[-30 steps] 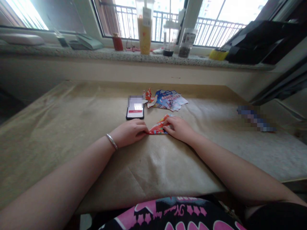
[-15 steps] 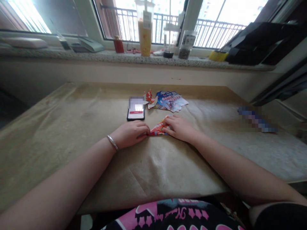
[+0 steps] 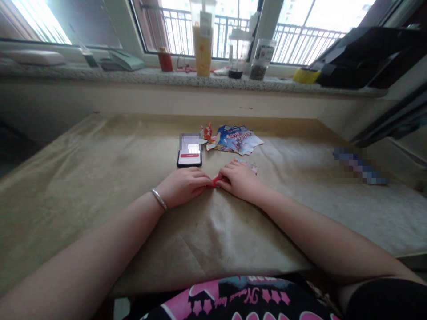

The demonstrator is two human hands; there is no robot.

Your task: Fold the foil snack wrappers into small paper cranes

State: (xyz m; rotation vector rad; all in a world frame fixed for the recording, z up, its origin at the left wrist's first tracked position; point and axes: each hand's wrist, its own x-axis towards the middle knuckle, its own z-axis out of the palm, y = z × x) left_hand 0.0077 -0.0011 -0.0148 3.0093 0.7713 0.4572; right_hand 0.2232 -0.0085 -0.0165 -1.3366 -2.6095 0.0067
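Between my hands, low on the table, lies a folded piece of red printed paper (image 3: 215, 181), mostly hidden by my fingers. My left hand (image 3: 187, 186) pinches its left end. My right hand (image 3: 238, 180) has its thumb and fingers closed on the paper from the right, and a patterned paper edge shows beyond its knuckles. Just past my left hand lies a phone (image 3: 189, 153) with its screen lit. Behind the paper sit a folded orange-and-white paper piece (image 3: 211, 138) and a fanned pile of blue printed leaflets (image 3: 238, 138).
A blurred bluish flat item (image 3: 360, 166) lies at the table's right. The table (image 3: 133, 249) has a wrinkled tan cover. Along the stone windowsill (image 3: 133, 76) stand a tall yellow-filled cup (image 3: 203, 51), a red-capped container (image 3: 165, 60), clear cups, yellow tape (image 3: 306, 76) and a black bag (image 3: 353, 58).
My right hand has moved left, close to my left hand, and now covers most of the red paper. My left hand has barely moved.
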